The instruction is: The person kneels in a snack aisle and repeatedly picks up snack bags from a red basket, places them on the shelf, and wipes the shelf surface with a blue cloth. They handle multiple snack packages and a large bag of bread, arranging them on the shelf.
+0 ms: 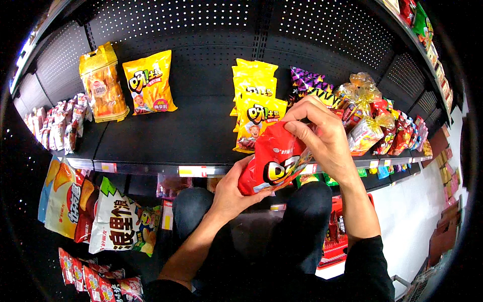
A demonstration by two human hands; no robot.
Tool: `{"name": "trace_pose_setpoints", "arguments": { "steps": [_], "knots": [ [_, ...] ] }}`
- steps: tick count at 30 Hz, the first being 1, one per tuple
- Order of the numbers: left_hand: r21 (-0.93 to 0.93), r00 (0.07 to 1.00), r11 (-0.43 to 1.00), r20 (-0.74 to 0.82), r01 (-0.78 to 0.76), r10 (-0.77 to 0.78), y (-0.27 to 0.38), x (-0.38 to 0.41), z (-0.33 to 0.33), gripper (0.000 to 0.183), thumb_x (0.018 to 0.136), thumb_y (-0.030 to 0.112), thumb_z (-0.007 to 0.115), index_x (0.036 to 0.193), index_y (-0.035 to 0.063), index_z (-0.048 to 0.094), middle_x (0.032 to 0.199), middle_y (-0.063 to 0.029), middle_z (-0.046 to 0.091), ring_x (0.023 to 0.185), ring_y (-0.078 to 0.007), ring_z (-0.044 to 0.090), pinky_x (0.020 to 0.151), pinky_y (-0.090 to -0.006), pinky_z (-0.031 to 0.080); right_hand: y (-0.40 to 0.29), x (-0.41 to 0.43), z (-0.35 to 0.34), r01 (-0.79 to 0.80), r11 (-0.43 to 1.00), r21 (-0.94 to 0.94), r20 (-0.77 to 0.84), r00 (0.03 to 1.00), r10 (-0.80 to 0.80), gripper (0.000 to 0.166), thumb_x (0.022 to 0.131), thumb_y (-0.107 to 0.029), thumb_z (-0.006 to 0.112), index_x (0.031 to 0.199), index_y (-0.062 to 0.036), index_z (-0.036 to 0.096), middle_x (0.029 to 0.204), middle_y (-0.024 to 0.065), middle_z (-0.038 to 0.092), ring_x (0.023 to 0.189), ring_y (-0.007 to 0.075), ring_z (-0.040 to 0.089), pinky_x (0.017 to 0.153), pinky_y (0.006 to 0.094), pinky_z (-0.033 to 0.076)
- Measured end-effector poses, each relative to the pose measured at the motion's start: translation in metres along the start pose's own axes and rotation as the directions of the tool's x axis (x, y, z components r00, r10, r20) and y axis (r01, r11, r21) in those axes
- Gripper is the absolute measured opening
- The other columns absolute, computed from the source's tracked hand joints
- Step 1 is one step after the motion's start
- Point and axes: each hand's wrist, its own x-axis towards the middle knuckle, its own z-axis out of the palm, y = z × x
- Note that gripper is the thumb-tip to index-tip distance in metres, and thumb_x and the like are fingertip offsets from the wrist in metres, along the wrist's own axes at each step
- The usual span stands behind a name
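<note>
A red snack bag (271, 154) is held tilted between my two hands, in front of the shelf's edge. My left hand (234, 192) grips its lower left end. At its upper edge, the thumb and fingers of my right hand (320, 132) pinch the film. Just behind the bag stands a row of yellow snack bags (256, 109) on the black shelf (196, 139). Farther left, a single orange-yellow snack bag (151, 83) stands upright beside a clear bag of bread-like pieces (103, 87) with a yellow top.
Small wrapped snacks (64, 120) fill the shelf's left end; mixed snack packs (366, 124) crowd its right side. Large chip bags (117, 222) hang or stand below left. My knees (309, 215) are under the shelf edge, with a red basket (336, 249) to the right and a wire cart (422, 279) at lower right.
</note>
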Motion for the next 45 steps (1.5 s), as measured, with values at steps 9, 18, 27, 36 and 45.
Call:
{"name": "trace_pose_setpoints", "arguments": {
  "steps": [9,18,27,36,45],
  "knots": [
    [-0.159,0.999,0.987,0.053,0.008,0.000,-0.007,-0.001,-0.002,0.079,0.070,0.015,0.089,0.136,0.0010,0.046,0.124,-0.0097,0.063,0.112,-0.0161,0.061,0.100,-0.0342,0.047,-0.005,0.004,0.002,-0.063,0.997,0.048,-0.069,0.995,0.066,0.007,0.089,-0.006,0.064,0.088,0.0002,0.060,0.082,0.0105,0.056,0.082,0.0265,0.057,0.075,0.0345,0.045],
    [-0.310,0.987,0.949,-0.122,0.059,-0.101,-0.014,-0.008,-0.043,0.074,0.070,0.009,0.088,0.133,0.0021,0.050,0.122,-0.0073,0.064,0.111,-0.0135,0.061,0.097,-0.0315,0.050,-0.010,0.001,0.007,-0.091,0.976,0.196,-0.286,0.947,0.146,0.036,0.085,-0.005,0.072,0.119,-0.0009,0.061,0.110,0.0094,0.064,0.098,0.0181,0.061,0.088,0.0309,0.049],
    [-0.399,0.868,0.906,-0.389,0.143,-0.309,-0.048,-0.009,-0.103,0.049,0.080,0.006,0.079,0.123,-0.0006,0.055,0.115,-0.0111,0.067,0.100,-0.0168,0.067,0.086,-0.0313,0.055,0.023,-0.013,0.094,-0.467,0.830,0.305,0.245,0.881,0.405,0.093,0.071,-0.032,0.088,0.144,0.0012,0.040,0.125,0.0184,0.062,0.097,0.0184,0.064,0.081,0.0300,0.052],
    [-0.376,0.873,0.926,-0.445,0.021,-0.201,-0.063,0.018,-0.119,0.049,0.093,0.015,0.066,0.135,-0.0022,0.046,0.119,-0.0112,0.063,0.106,-0.0162,0.062,0.093,-0.0316,0.051,0.075,0.013,0.191,-0.510,0.608,0.608,0.446,0.853,0.271,0.085,0.075,-0.030,0.087,0.141,-0.0014,0.042,0.106,0.0138,0.067,0.094,0.0187,0.065,0.079,0.0308,0.053],
    [0.274,0.664,0.878,-0.745,0.392,-0.064,-0.132,0.071,-0.181,0.038,0.092,0.021,0.044,0.121,-0.0011,0.054,0.114,-0.0238,0.059,0.108,-0.0429,0.055,0.091,-0.0496,0.043,0.093,0.055,0.310,-0.448,0.706,0.548,0.264,0.894,0.362,0.072,0.073,-0.022,0.087,0.130,-0.0011,0.048,0.112,0.0140,0.068,0.095,0.0197,0.068,0.080,0.0317,0.055]
  ]
}}
